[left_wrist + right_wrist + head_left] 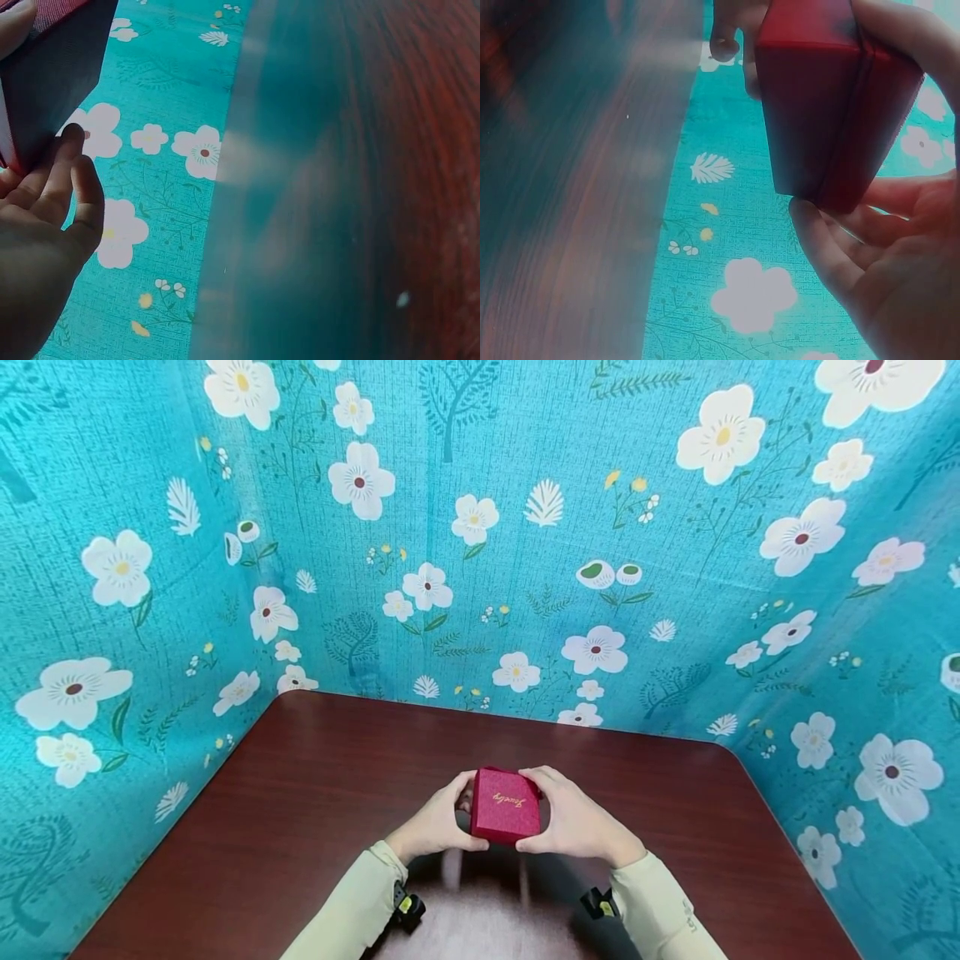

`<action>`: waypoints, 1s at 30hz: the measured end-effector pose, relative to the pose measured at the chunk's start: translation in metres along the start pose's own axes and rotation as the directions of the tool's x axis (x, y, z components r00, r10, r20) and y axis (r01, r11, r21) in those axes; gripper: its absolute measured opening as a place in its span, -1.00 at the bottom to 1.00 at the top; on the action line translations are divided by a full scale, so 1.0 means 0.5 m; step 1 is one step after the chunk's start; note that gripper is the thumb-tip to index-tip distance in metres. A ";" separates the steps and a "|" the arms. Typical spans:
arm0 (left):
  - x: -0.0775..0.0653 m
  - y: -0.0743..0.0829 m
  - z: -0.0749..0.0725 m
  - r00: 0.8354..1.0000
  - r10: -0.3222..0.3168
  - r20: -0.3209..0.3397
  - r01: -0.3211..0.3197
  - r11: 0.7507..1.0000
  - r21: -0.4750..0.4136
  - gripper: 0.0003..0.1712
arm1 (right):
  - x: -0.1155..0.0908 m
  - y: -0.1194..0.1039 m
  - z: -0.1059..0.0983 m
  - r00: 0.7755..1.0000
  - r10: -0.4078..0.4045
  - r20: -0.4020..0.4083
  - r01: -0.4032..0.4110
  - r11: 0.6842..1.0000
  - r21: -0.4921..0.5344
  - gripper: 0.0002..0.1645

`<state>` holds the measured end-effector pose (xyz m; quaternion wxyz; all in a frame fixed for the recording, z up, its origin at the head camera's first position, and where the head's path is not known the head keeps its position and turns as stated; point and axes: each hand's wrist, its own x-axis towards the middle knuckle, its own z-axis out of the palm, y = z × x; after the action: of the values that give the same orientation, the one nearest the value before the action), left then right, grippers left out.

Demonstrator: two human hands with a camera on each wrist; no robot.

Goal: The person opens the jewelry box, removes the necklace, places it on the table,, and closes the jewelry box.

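A small red jewelry box [506, 814] is held up over the table between both hands, its gold lettering upside down in the head view. My left hand [435, 822] grips it from the left, thumb at the near edge and fingers round the far side. On the opposite side my right hand [577, 820] holds it the same way. The right wrist view shows a seam running along the side of the red box [810, 105], with the lid closed. In the left wrist view the box's dark underside [60, 75] faces the camera, fingertips at its lower edge.
The dark reddish-brown wooden table [315, 777] has a glossy surface that mirrors light near its front. A turquoise flowered cloth [480, 593] hangs behind it and along both sides. Both sleeves carry black wrist cameras, one [408, 910] on the left.
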<state>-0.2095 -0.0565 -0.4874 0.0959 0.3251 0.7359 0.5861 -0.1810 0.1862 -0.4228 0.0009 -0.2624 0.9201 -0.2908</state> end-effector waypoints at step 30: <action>-0.003 -0.006 -0.002 0.999 -0.039 0.007 0.039 0.999 -0.036 0.01 | -0.002 -0.002 -0.010 0.999 -0.006 -0.035 0.009 0.998 0.068 0.15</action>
<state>-0.2101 -0.0587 -0.4904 0.1157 0.3106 0.7310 0.5965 -0.1804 0.1886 -0.4182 -0.0071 -0.2606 0.9086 -0.3263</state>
